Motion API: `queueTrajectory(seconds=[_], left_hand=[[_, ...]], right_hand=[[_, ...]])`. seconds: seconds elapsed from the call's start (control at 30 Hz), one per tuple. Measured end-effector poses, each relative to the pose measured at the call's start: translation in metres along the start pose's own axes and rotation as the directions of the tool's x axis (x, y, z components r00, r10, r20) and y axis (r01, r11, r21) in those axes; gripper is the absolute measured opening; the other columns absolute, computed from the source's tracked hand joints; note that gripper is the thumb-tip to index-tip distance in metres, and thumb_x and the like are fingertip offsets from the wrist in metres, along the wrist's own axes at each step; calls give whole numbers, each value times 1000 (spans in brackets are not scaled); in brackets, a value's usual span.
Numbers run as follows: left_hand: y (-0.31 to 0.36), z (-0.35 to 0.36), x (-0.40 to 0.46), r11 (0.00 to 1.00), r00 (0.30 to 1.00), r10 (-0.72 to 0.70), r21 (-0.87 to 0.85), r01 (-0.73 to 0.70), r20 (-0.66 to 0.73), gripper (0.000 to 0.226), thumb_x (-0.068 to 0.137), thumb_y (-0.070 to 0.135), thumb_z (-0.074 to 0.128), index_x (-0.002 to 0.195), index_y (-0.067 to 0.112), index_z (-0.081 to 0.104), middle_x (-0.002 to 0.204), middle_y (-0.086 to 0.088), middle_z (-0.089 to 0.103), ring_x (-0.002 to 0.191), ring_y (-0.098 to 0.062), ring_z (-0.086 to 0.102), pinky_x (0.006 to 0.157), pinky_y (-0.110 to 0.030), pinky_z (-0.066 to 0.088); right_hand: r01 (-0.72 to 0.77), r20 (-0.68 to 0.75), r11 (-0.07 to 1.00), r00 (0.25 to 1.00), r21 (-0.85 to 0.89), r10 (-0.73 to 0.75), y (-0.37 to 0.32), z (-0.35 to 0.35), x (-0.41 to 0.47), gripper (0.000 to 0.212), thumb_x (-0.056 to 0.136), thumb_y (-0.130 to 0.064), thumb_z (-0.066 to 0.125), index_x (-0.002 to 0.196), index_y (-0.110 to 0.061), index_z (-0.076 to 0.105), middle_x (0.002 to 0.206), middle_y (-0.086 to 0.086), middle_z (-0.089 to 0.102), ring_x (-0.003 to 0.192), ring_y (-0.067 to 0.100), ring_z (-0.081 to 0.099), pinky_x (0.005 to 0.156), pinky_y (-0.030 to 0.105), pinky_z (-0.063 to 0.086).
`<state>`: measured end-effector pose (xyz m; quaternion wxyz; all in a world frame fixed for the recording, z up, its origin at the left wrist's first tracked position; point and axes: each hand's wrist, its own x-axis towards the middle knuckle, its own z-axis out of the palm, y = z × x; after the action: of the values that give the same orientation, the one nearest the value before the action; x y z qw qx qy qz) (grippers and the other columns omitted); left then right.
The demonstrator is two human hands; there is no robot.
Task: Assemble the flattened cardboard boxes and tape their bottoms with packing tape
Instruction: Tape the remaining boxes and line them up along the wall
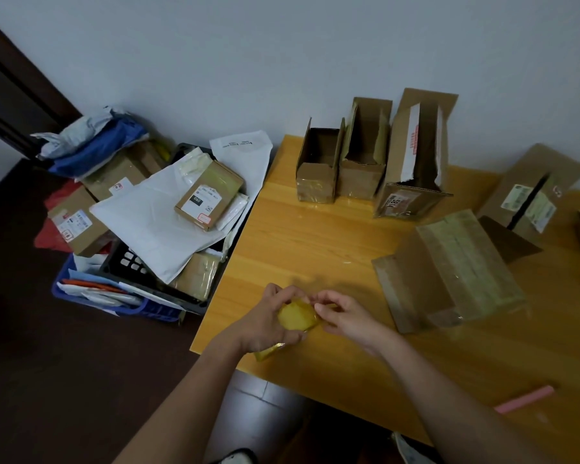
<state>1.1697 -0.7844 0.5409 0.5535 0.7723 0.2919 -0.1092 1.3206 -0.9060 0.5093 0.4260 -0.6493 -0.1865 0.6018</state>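
Near the front-left corner of the wooden table point(282, 236), the roll of packing tape point(297, 317) sits in the left hand point(268, 321), whose curled fingers wrap round its rim. The right hand point(344, 318) meets the roll from the other side, its thumb and forefinger pinched together at the roll's upper edge; whether they hold a free tape end cannot be made out. The roll is translucent yellow and glossy.

To the right of the hands, a brown corrugated box point(449, 272) lies tilted on the table with its bottom up, a strip of clear glossy tape running along the seam. Behind it, a second box point(529, 199) carries a white-green label split by a dark slit; its text is too small to read. Three upright open boxes stand in a row by the wall: a short box point(318, 169), a middle box point(364, 155) and a tall box point(416, 159) labelled "5814". A pink bar-shaped object point(524, 399) lies near the front edge.

Left of the table, crates point(154, 306) hold parcels and white mailer bags; one parcel point(208, 194) shows "060".
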Motion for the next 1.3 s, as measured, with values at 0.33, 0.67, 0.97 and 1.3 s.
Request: queueTrajectory(seconds=[0.33, 0.67, 0.97, 1.3], left_hand=[[-2, 5, -6, 998, 995, -56, -44, 53, -78, 62, 72, 16, 84, 113, 33, 41, 117, -4, 34, 112, -14, 39, 77, -2, 37], [-10, 11, -3, 986, 979, -98, -152, 71, -179, 53, 63, 34, 89, 91, 10, 52, 89, -2, 51, 77, -12, 47, 66, -25, 41], [4, 3, 4, 983, 957, -70, 146, 115, -282, 63, 54, 55, 88, 100, 28, 55, 85, 7, 58, 77, -16, 56, 63, -39, 47], [-12, -21, -7, 965, 979, -27, 249, 77, -202, 54, 78, 40, 78, 122, 41, 49, 111, 7, 56, 102, -13, 48, 81, -25, 44]], right_hand=[[123, -33, 971, 991, -204, -133, 5, 1, 8, 22, 94, -7, 58, 77, -21, 57, 88, -2, 52, 85, 14, 48, 78, 27, 40], [44, -64, 999, 997, -3, -44, 13, -8, -3, 17, 96, -12, 59, 79, -12, 58, 89, 9, 58, 92, 21, 60, 92, 42, 55], [46, -272, 998, 961, -53, -59, 9, -7, 9, 22, 99, -7, 51, 77, -10, 49, 89, 9, 64, 83, 17, 64, 69, 28, 59], [6, -374, 995, 927, 95, 30, 12, -23, 23, 18, 102, -5, 44, 84, -9, 44, 77, 14, 60, 70, 21, 66, 59, 27, 58]])
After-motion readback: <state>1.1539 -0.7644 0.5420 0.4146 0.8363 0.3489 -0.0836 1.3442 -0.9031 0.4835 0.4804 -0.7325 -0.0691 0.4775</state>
